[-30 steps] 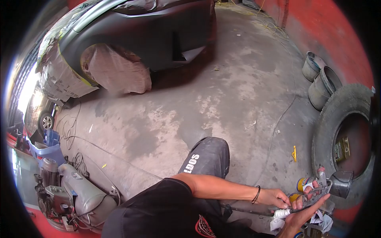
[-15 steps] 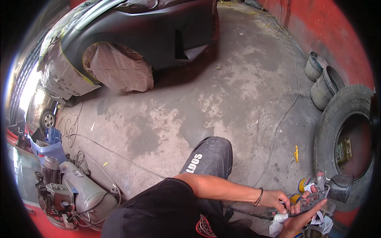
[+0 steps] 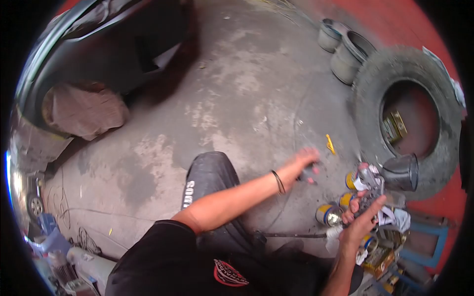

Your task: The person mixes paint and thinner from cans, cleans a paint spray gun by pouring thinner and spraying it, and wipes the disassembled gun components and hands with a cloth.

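My left hand, a dark band on its wrist, is blurred over the floor. Its fingers are around a small dark thing I cannot make out. At the right, my right hand grips a metallic spray gun. Against the gun's far side is a dark grey cup; I cannot tell whether they are joined. Several cans with yellow labels stand close by, one of them an open can left of my right hand. White crumpled paper lies beyond that hand.
A large tire lies at the right, a tin inside its opening. Two buckets stand above it. A yellow piece and a thin hose are on the floor. Upper left is a dark car body; lower left, a compressor.
My left hand has left the spray gun and moved up and left, away from my right hand. My right hand still holds the gun. The view has turned right, so the car sits farther left.
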The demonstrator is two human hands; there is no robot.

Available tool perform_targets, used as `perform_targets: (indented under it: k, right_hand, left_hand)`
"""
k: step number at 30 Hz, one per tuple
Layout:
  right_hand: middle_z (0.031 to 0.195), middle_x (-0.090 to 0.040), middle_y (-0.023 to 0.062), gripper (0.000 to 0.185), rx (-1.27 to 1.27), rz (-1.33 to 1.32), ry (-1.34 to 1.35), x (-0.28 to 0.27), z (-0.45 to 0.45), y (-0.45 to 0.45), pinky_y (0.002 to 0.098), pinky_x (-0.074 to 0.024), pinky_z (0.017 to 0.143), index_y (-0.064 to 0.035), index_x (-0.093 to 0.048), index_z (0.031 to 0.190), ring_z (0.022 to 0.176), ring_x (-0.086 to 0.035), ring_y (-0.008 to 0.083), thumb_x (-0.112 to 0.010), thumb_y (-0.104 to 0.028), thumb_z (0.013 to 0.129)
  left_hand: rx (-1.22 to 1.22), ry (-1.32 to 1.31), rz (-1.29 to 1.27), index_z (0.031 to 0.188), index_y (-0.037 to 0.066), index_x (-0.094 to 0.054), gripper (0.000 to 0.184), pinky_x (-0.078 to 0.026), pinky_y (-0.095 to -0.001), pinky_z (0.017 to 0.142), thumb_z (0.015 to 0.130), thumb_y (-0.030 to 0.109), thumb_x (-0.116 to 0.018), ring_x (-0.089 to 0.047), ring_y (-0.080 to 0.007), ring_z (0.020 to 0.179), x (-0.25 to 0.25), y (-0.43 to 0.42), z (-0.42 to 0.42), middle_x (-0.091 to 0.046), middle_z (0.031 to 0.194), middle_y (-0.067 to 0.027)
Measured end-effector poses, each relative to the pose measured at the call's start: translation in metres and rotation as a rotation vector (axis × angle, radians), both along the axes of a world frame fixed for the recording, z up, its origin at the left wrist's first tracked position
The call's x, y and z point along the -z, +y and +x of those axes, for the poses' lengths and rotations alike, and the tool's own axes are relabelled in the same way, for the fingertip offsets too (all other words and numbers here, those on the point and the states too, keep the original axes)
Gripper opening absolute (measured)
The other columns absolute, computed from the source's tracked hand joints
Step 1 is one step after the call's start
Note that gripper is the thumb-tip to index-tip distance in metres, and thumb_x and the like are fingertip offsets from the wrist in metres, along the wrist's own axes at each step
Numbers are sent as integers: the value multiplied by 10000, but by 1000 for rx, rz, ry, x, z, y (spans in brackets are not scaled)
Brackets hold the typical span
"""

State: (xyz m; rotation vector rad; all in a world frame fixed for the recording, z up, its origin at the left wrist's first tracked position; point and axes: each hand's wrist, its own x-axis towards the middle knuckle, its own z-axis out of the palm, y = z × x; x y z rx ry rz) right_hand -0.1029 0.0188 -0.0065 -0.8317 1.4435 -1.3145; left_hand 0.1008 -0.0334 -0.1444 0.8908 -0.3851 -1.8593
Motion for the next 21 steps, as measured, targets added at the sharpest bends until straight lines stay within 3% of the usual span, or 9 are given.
perform_targets:
  k: [2,5,10,14,17,21]
  right_hand:
    - [644,-492,-11,681,24,-7,24,3,0,0,237,-257,410,-58,-613,1036,461,-365,53,-502,-730,1056]
    - [628,-443,-36,640,22,-11,82,4,2,3,244,-246,402,-98,-584,1009,446,-324,54,-490,-729,1062]
    - [643,-483,-18,660,-27,-17,70,5,2,11,228,-249,414,-68,-610,1025,466,-344,44,-501,-717,1064]
    - [666,-548,10,672,-52,-81,175,2,13,12,229,-257,413,-49,-617,1036,465,-374,53,-496,-710,1069]
    - [667,-566,18,681,-69,-152,222,-2,18,9,229,-259,411,-46,-618,1019,454,-385,58,-476,-710,1076]
    - [647,-547,10,689,-161,-53,128,8,-2,12,233,-263,422,-35,-622,989,461,-398,63,-475,-703,1079]
  left_hand:
    - [-130,5,65,1328,116,-597,416,-638,-410,762,1041,407,-672,-730,-210,1006,3,-14,21,-683,1207,-87]
    - [-207,108,67,1257,91,-636,428,-653,-433,812,1074,472,-569,-744,-264,1028,-1,-27,48,-710,1153,-113]
    - [-304,130,-30,1349,-31,-602,684,-650,-445,939,1126,583,-397,-746,-342,1067,-20,-40,69,-698,1187,-197]
    - [-306,154,-53,1396,-18,-590,709,-645,-469,965,1123,599,-374,-733,-406,1128,-27,-40,79,-688,1240,-217]
    - [-307,97,2,1419,30,-599,699,-641,-491,947,1118,614,-360,-739,-386,1122,-31,-36,81,-697,1234,-191]
    - [-289,42,37,1432,91,-611,679,-636,-475,897,1115,628,-341,-747,-345,1106,-17,-39,83,-713,1213,-145]
